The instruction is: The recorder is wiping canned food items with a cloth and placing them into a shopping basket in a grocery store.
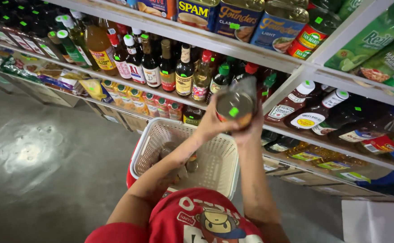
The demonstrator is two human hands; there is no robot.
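Shelves (pixel 233 47) of bottles fill the back, where a can (pixel 234 108) is held tight by both hands (pixel 212 121) above a basket (pixel 152 135) with some things already inside.

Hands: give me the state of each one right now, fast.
Left hand: closed around the can, gripping its left side.
Right hand: closed on the same can, supporting its right side and underside.
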